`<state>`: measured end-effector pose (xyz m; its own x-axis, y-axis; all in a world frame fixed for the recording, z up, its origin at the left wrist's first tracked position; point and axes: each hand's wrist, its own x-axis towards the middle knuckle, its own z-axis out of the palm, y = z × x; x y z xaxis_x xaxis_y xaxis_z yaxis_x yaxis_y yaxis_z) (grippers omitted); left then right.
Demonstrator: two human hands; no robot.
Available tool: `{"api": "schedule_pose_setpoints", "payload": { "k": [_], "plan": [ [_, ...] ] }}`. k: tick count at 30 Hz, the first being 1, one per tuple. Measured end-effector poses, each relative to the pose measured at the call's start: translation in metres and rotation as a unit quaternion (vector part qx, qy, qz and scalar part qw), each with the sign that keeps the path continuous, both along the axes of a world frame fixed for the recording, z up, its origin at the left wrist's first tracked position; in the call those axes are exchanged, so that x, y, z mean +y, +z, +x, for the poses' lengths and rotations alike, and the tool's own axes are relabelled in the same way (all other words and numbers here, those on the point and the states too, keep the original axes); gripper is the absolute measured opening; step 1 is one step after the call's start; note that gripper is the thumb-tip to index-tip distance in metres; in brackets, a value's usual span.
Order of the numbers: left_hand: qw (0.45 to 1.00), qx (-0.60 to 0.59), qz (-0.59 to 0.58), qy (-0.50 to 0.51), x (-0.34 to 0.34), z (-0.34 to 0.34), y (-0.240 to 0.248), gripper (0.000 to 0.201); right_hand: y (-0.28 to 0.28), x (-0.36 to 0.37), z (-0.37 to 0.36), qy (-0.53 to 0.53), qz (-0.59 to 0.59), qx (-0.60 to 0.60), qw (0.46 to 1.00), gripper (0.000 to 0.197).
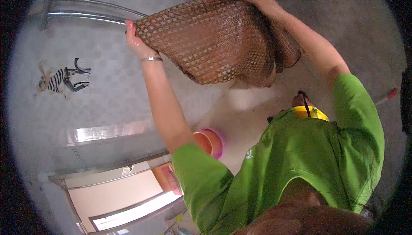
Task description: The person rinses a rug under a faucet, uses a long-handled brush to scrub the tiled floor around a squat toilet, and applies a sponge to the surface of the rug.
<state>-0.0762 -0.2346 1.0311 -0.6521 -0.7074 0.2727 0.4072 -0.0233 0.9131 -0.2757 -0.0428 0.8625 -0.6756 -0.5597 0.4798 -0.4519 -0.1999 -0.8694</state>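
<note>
A brown cloth (201, 37) with a woven, checked pattern is stretched between my two hands, its lower folds hanging down on the right. Parts of it glisten as if wet. My left hand (136, 42), with a silver bangle at the wrist, grips the cloth's left corner close to the end of a metal rail. Higher up and to the right, my right hand (264, 4) has its fingers closed over the cloth's upper edge. Both arms are raised and extended, and the cloth's far side is hidden.
A double metal towel rail (86, 16) is fixed to the grey tiled wall at upper left. Below it is a wall picture of a striped figure (60, 79). Orange and pink tubs (220, 142) stand on the floor. A red-tipped stick (391, 94) shows at right, a doorway (116, 196) at lower left.
</note>
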Motion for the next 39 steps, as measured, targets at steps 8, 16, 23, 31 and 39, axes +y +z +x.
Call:
{"api": "schedule_pose_setpoints", "payload": {
  "k": [8, 16, 23, 31, 39],
  "plan": [
    [0.999, -0.005, -0.030, 0.027, -0.018, 0.034, 0.014, 0.027, 0.068, -0.020, -0.005, 0.056, -0.081, -0.133, 0.986, 0.017],
    [0.998, -0.025, 0.017, 0.049, -0.031, 0.062, 0.006, 0.023, 0.098, -0.046, -0.015, 0.122, -0.218, -0.295, 0.922, 0.016],
    [0.959, -0.193, 0.012, 0.209, -0.087, 0.170, -0.039, 0.030, 0.124, -0.069, 0.001, 0.074, -0.251, -0.350, 0.899, 0.014],
    [0.946, -0.162, 0.107, 0.259, -0.099, 0.162, -0.057, 0.025, 0.133, -0.016, -0.032, -0.017, -0.209, -0.332, 0.920, 0.014],
    [0.943, -0.094, 0.101, 0.303, -0.093, 0.176, -0.073, 0.016, 0.109, -0.013, -0.023, -0.065, -0.142, -0.296, 0.942, 0.011]
  ]
}}
